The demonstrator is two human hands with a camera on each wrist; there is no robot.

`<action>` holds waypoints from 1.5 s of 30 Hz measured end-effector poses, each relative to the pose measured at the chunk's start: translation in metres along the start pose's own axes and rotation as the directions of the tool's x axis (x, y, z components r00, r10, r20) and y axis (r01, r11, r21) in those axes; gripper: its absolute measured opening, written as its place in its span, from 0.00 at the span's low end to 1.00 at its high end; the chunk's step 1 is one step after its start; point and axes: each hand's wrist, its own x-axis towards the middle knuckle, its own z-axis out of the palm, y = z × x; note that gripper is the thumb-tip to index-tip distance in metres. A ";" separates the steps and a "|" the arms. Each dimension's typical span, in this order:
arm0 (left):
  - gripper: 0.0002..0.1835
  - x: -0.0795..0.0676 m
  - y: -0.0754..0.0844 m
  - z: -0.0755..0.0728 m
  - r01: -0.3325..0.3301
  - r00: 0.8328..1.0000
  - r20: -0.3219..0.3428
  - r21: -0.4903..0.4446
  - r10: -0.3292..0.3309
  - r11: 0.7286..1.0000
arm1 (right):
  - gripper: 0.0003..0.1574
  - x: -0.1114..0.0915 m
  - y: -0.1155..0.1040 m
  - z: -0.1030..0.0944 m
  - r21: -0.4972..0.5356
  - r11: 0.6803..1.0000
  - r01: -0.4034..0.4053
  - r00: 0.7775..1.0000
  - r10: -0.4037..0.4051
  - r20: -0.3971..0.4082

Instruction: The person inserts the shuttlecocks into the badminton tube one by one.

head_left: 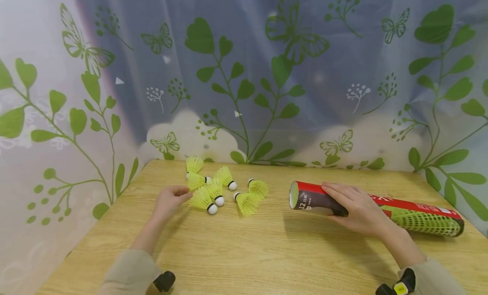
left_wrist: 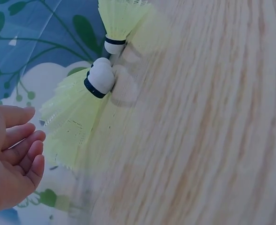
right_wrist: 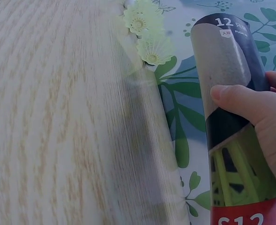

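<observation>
My left hand (head_left: 170, 201) is at the left edge of a group of several yellow shuttlecocks, fingertips close to the skirt of the nearest shuttlecock (head_left: 202, 198). In the left wrist view its fingers are loosely bent with nothing between them, beside a shuttlecock skirt (left_wrist: 72, 122). My right hand (head_left: 360, 210) grips a red, black and green shuttlecock tube (head_left: 423, 214) from above, around its near-left half. The tube's open end (head_left: 293, 195) faces left toward the shuttlecocks. In the right wrist view the thumb presses along the tube's printed side (right_wrist: 227, 61).
The shuttlecocks lie on a wooden table (head_left: 236, 257), with two of them (head_left: 251, 197) slightly apart on the right. Behind the table hangs a curtain (head_left: 244, 74) printed with leaves and butterflies. A dark strap device (head_left: 400, 284) sits at the right wrist.
</observation>
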 end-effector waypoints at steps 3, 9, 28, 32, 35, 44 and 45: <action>0.18 -0.001 0.001 0.001 -0.005 1.000 0.022 0.013 0.005 1.000 | 0.44 0.000 0.000 0.000 -0.003 1.000 -0.007 1.000 0.007 0.002; 0.17 -0.001 -0.002 0.004 0.003 0.998 0.064 0.036 -0.005 0.999 | 0.45 -0.001 0.000 0.001 -0.002 1.000 -0.005 1.000 0.005 0.014; 0.14 -0.005 0.005 0.001 0.035 0.996 0.084 -0.021 -0.033 0.999 | 0.44 0.000 -0.001 0.000 0.009 1.000 -0.002 1.000 0.002 0.004; 0.15 -0.005 0.008 0.000 0.051 0.995 0.093 -0.039 -0.047 0.998 | 0.44 0.001 -0.002 0.000 0.003 1.000 -0.003 1.000 0.003 0.001; 0.16 -0.006 0.013 0.001 0.044 0.995 0.096 -0.057 -0.038 0.997 | 0.44 0.000 -0.002 0.001 0.003 1.000 0.000 1.000 0.000 -0.001; 0.13 -0.010 0.031 0.013 -0.026 0.993 0.108 -0.098 0.037 0.995 | 0.44 -0.002 -0.002 0.002 0.000 1.000 -0.005 1.000 0.005 0.005; 0.13 -0.010 0.033 0.015 -0.034 0.993 0.112 -0.105 0.046 0.994 | 0.44 -0.002 -0.002 0.002 -0.001 1.000 -0.007 1.000 0.007 0.006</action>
